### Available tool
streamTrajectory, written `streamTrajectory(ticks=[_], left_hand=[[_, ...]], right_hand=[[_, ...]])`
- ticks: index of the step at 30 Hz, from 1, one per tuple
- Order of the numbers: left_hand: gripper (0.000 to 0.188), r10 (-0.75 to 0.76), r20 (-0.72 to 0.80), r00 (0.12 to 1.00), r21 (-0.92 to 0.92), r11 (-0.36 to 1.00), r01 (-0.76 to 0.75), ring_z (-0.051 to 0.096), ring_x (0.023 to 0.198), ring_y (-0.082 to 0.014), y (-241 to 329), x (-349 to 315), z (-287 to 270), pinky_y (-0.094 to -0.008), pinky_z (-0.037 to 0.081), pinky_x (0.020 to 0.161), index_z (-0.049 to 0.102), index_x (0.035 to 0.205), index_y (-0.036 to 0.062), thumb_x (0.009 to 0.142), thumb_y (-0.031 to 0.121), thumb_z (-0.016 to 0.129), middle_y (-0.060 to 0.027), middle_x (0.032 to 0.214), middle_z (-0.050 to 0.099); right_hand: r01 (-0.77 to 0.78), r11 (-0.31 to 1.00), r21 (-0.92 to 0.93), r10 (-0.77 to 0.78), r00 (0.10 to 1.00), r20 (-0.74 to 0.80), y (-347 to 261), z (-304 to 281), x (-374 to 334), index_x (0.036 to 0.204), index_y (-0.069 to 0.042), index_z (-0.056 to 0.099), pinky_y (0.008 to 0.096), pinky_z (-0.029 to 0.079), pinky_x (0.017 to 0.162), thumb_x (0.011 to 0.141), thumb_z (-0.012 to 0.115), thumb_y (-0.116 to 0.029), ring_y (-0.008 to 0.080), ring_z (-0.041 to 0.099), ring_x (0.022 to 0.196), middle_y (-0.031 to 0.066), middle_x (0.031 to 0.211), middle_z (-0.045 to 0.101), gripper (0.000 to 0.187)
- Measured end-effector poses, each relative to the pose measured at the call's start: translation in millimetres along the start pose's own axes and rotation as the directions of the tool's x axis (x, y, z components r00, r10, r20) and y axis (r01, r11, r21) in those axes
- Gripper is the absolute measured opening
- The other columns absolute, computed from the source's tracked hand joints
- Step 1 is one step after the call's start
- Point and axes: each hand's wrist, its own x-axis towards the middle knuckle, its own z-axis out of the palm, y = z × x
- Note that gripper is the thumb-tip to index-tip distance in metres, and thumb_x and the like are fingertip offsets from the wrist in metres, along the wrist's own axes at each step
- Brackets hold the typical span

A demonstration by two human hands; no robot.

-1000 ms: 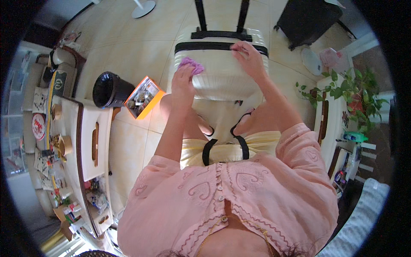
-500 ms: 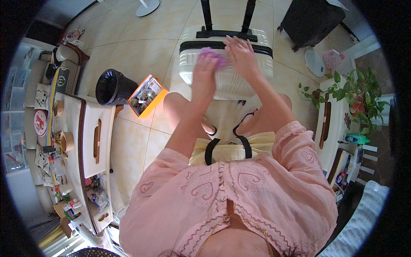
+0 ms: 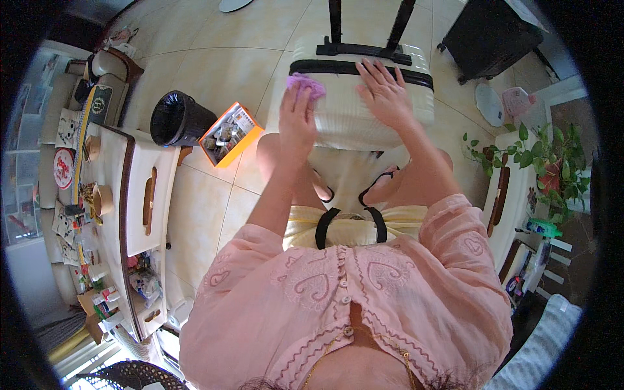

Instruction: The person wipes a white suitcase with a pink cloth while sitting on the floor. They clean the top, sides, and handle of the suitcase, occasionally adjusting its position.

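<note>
A cream-white ridged suitcase (image 3: 348, 117) stands upright on the floor in front of me, a black band running across its top and its black telescopic handle (image 3: 364, 51) pulled up. My left hand (image 3: 298, 120) presses a crumpled purple cloth (image 3: 307, 86) against the near left part of the case; the fingers lie over the cloth's lower edge. On the right of the same case, my right hand (image 3: 385, 92) rests flat, fingers spread, its fingertips reaching the black band. It holds nothing.
Left of my knees are an orange box (image 3: 229, 136) of small items and a black bin (image 3: 175, 118), beside a cluttered white cabinet (image 3: 143, 188). A black suitcase (image 3: 489, 40) stands far right. A leafy plant (image 3: 543, 156) trails over a white cabinet at right.
My left hand has slid the purple cloth leftward across the suitcase, away from my right hand. The right hand stays on the case, its fingers now more spread. The whole view has shifted slightly.
</note>
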Motion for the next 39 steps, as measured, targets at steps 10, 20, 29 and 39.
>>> streamTrajectory(ticks=[10,20,29,39], left_hand=[[0.036,-0.091,0.041,0.995,-0.342,0.935,0.099,0.04,0.124,-0.038,33,-9,24,-0.0428,0.036,0.102,0.054,0.118,0.008,0.083,-0.004,0.053,-0.0137,0.134,0.045],[0.031,-0.302,0.018,0.953,-0.361,0.887,0.288,0.05,0.116,-0.0339,45,-42,29,-0.0363,0.04,0.097,0.054,0.121,0.0075,0.091,0.007,0.047,-0.0185,0.126,0.052],[0.034,-0.561,0.227,0.796,-0.402,0.69,0.602,0.058,0.104,-0.0334,32,-18,21,-0.0351,0.044,0.088,0.052,0.123,0.0018,0.095,0.019,0.044,-0.0206,0.112,0.06],[0.035,-0.471,0.311,0.826,-0.486,0.668,0.564,0.056,0.109,-0.0277,66,-55,2,-0.0329,0.041,0.094,0.051,0.124,-0.0018,0.094,0.015,0.047,-0.0195,0.117,0.058]], right_hand=[[-0.148,0.981,-0.128,0.158,0.985,0.069,29,1,4,0.144,-0.024,0.024,0.0533,0.006,0.112,0.094,0.031,-0.046,0.0202,0.02,0.139,-0.0056,0.149,0.026,0.055],[-0.169,0.964,-0.204,0.194,0.975,0.108,36,-4,-3,0.145,-0.022,0.021,0.0536,0.006,0.112,0.094,0.028,-0.049,0.0218,0.016,0.14,-0.0038,0.15,0.023,0.059],[-0.182,0.962,-0.203,0.197,0.979,0.053,31,0,1,0.144,-0.02,0.026,0.0545,0.007,0.111,0.094,0.028,-0.05,0.0234,0.019,0.139,-0.0031,0.15,0.025,0.059],[0.06,0.995,-0.081,-0.055,0.997,0.062,63,-25,-13,0.144,-0.021,0.027,0.0489,0.011,0.113,0.093,0.04,-0.042,0.0229,0.022,0.138,-0.0033,0.149,0.027,0.057]])
